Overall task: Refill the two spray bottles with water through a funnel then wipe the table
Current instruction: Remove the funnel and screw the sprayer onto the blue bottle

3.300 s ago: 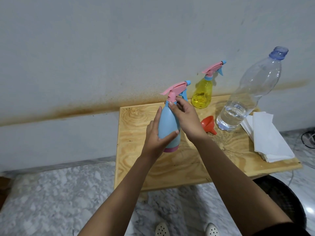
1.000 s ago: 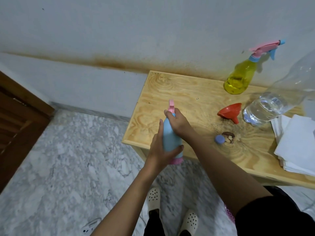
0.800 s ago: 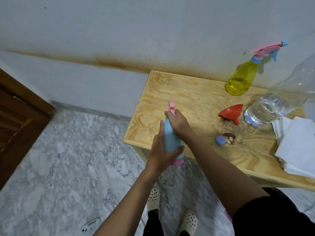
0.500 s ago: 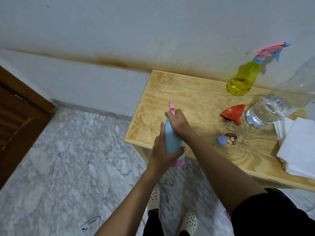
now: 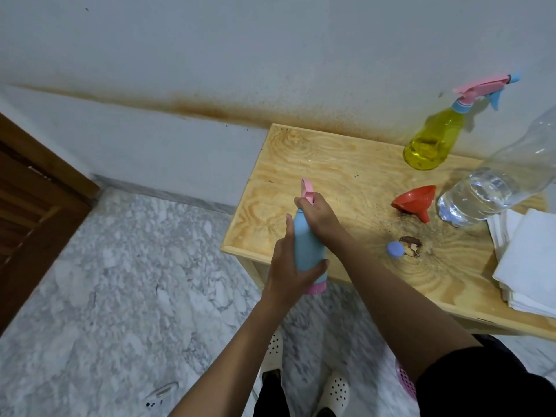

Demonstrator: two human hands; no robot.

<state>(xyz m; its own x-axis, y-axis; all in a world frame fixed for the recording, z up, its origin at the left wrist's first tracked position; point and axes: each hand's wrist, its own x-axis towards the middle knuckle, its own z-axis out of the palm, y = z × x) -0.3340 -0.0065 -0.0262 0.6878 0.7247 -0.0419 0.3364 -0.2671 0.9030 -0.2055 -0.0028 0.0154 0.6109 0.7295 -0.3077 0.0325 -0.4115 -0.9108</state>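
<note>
1. Your left grip [image 5: 293,272] is curled round the lower body of the blue spray bottle [image 5: 307,245], thumb on one side and fingers on the other. Your right grip [image 5: 319,215] is closed over its neck, just under the pink spray head [image 5: 307,191].
2. You hold the bottle upright in the air at the near left corner of the bench [image 5: 301,164]. Its base hangs past the edge, over the marble floor [image 5: 120,266].
3. This looks like twisting the head at the collar. I cannot tell whether you are loosening or tightening it.
4. Risk: nothing is under the bottle. If the left grip slips during a hard twist, it drops onto stone.
5. Risk: if the head comes free suddenly, your right forearm may swing back toward the blue cap [image 5: 395,249] or the red funnel [image 5: 413,200], which lies on its side.
6. Risk: the water bottle [image 5: 496,188] probably stands uncapped beside the white cloths [image 5: 535,257]. A knock would likely soak them.
7. The blue bottle is opaque, pale blue, with a pink base band, so its fill level is hidden.
8. The yellow spray bottle [image 5: 433,139] is see-through, capped and standing by the wall.
</note>
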